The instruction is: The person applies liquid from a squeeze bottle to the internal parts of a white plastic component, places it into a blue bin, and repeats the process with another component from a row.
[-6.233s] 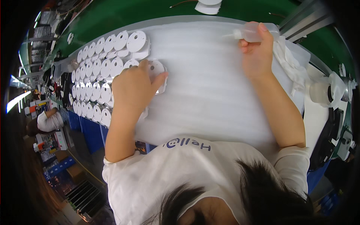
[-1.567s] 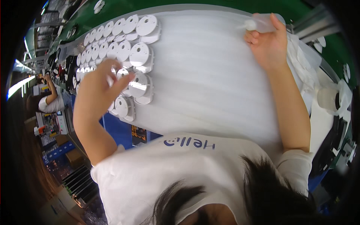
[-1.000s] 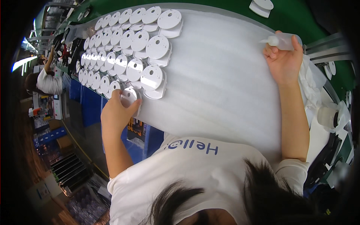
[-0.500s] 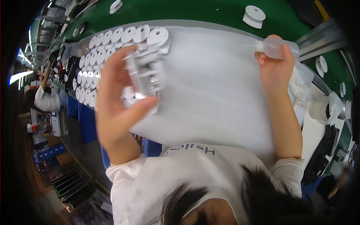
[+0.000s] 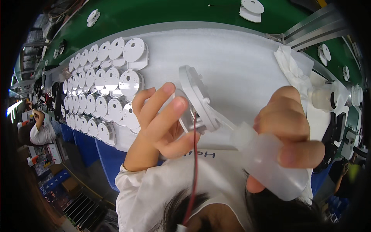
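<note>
Between the left hand (image 5: 162, 125), gripping a white part (image 5: 198, 99), and the right hand (image 5: 286, 123), clasping a bottle (image 5: 266, 162), the nozzle (image 5: 224, 118) pointed at that part. Wires (image 5: 195, 166) trailed past the left hand.

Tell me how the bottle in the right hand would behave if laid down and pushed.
The cloudy bottle would probably roll, since its body looks round. It is likely light, its translucent walls suggesting plastic. Its slender nozzle might bend if knocked.
</note>
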`<state>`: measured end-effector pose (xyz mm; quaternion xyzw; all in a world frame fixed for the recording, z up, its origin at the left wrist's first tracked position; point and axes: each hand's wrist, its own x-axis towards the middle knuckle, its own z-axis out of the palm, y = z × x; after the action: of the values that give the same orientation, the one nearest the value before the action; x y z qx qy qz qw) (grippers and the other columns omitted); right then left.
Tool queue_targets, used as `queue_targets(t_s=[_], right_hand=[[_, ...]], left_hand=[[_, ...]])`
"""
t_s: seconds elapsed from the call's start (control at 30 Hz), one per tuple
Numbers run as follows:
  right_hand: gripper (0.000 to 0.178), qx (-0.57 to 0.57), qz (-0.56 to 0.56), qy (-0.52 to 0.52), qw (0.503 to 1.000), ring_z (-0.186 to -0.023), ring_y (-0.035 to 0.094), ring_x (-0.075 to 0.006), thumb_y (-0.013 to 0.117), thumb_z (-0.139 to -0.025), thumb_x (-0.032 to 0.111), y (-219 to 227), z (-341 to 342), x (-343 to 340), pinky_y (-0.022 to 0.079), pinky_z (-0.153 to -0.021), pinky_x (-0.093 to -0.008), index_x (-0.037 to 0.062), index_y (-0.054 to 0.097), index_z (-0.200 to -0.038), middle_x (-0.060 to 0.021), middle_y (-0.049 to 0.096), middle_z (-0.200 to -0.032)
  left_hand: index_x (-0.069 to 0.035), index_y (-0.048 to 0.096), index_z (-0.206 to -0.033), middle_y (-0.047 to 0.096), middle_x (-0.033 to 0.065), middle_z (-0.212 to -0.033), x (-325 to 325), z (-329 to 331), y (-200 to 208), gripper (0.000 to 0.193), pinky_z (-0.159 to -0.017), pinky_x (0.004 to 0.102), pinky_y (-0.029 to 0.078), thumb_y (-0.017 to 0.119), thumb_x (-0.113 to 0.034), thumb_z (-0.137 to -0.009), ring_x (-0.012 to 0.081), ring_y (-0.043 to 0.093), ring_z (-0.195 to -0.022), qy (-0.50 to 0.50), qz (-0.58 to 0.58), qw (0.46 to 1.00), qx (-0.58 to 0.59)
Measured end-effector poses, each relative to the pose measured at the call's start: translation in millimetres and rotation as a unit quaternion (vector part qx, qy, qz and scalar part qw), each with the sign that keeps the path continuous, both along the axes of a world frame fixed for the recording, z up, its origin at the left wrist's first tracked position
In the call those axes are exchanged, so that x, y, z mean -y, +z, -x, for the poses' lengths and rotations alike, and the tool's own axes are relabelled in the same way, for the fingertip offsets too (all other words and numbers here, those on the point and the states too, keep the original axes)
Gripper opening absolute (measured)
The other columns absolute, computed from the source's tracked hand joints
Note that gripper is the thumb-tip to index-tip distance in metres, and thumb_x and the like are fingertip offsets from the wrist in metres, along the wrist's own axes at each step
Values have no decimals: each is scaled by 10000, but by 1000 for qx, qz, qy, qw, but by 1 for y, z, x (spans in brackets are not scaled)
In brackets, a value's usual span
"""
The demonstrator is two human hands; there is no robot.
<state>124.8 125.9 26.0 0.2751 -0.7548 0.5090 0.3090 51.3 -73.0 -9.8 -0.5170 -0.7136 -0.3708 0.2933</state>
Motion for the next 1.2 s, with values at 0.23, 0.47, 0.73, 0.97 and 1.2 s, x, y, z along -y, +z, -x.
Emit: queue_targets(t_s=[0.23, 0.47, 0.73, 0.97, 1.2], right_hand=[[499, -31, -10, -91, 995, -558, 445, -165, 630, -699, 503, -1, -5, 9, 289, -572, -321, 200, 337, -968, -57, 506, -768], [469, -10, -3, -123, 992, -561, 439, -160, 616, -722, 477, 0, -8, 15, 297, -587, -341, 191, 338, -970, -53, 502, -752], [432, -35, -65, -118, 990, -532, 410, -162, 584, -752, 452, 1, -10, 7, 292, -557, -339, 171, 330, -959, -46, 488, -710], [415, -105, -73, -100, 987, -498, 392, -161, 568, -766, 451, -10, -4, 8, 279, -539, -337, 159, 325, -934, -43, 478, -685], [400, -135, -61, -102, 984, -473, 381, -147, 571, -766, 451, -12, -1, 9, 278, -536, -325, 160, 343, -918, -28, 463, -649]], left_hand=[[-288, 432, -1024, 535, 133, -1086, -6, -8, -2, 359, -739, 416, 367, 614, -224, -721, 322, 558, -897, 29, -2, 1000, 10], [-298, 445, -997, 540, 109, -1081, -7, -9, -1, 378, -743, 403, 371, 625, -146, -702, 306, 558, -886, 34, -4, 999, 8], [-294, 454, -965, 538, 118, -1087, -6, -1, -7, 359, -772, 407, 364, 627, -136, -694, 297, 551, -895, 39, 9, 997, -66], [-220, 463, -979, 562, 152, -1059, 3, 4, -19, 307, -860, 414, 343, 625, -175, -722, 302, 517, -960, 51, -8, 998, -31], [-168, 460, -1058, 576, 174, -1038, -6, 2, -15, 458, -931, 403, 297, 686, -192, -660, 327, 470, -1047, 67, -20, 997, 21]])
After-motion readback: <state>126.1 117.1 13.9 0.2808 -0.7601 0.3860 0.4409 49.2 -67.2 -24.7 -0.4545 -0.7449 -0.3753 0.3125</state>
